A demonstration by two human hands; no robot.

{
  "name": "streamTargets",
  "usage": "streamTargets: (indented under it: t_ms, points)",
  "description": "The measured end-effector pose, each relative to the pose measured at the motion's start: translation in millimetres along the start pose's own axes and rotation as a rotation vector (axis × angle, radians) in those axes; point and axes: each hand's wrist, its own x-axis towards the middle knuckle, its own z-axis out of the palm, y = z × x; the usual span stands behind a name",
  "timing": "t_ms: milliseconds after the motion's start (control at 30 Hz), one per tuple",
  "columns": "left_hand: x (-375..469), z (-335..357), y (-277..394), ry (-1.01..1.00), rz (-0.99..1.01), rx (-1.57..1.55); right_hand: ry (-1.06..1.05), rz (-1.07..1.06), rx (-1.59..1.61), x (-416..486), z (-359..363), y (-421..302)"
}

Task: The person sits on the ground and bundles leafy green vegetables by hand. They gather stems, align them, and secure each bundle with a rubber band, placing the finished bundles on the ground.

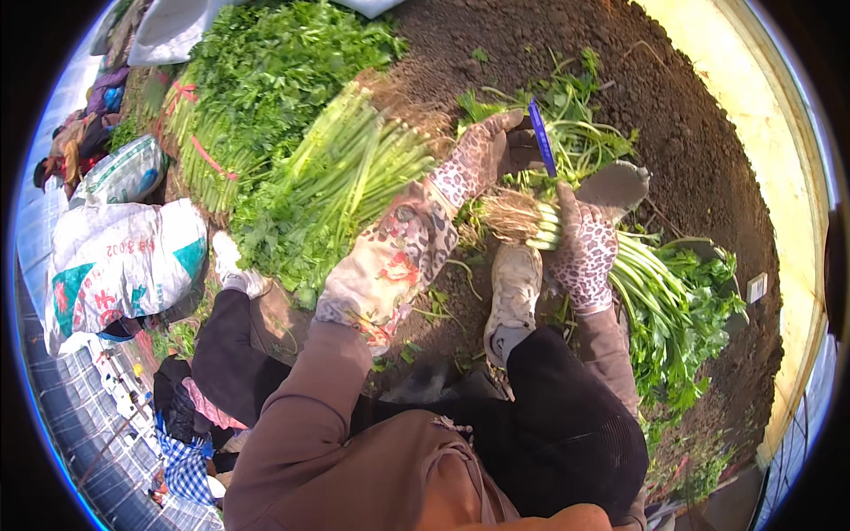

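My left hand, in a leopard-print glove with a floral sleeve cover, is at the upper middle, its fingers at a narrow blue strip that bears writing. Just below the strip, my right hand, in a matching glove, is around a bunch of celery. Pale roots stick out to the left of that hand, and leafy tops spread to the right. To the left of my left hand lies a large pile of celery stalks, roots towards the upper right. Part of each hand's grip is hidden.
Celery bundles with red ties lie at the upper left, near stuffed white sacks. Loose leafy stalks lie on brown soil. My white shoe is below the roots. Other people are at the far left.
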Motion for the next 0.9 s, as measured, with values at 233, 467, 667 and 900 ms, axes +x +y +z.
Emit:
streamTargets:
  t_ms: [233,467,667,900]
  points:
    - [0.6,25.3,-4.3,0.100,-0.195,0.377,0.040,-0.010,-0.001,0.0,1.5,10.5]
    - [-8.5,0.9,-24.9,0.129,-0.190,0.722,0.032,-0.015,0.004,-3.0,3.3,12.2]
    - [-30.3,-13.8,-34.0,-0.023,-0.165,0.860,-0.004,0.038,0.013,-2.2,0.6,7.6]
    - [-28.4,-1.6,-41.0,0.010,-0.215,0.650,-0.010,0.072,0.074,-1.9,-2.2,7.8]
